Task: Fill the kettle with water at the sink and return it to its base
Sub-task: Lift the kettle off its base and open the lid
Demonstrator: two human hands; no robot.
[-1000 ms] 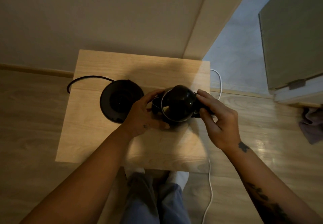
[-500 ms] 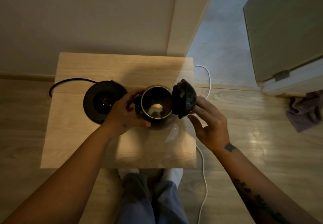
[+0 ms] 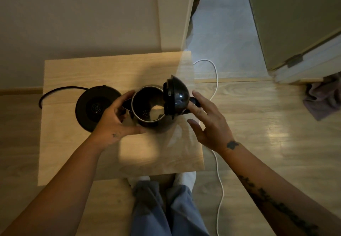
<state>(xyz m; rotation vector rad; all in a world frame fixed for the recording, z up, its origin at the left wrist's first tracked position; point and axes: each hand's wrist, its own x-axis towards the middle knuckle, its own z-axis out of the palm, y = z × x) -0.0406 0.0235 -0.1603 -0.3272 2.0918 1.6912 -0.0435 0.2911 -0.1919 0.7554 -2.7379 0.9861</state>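
Black kettle open-lidded in left hand.

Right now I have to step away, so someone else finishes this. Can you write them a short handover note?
Left hand: cupped around the kettle, steadying it on the wooden table.
Right hand: open, fingertips at the kettle's handle, gripping nothing.
Kettle stands off its base, which sits just left of it; lid flipped open.
Done: kettle lifted off, lid opened.
Left: carry to the sink, fill, return it to the base.
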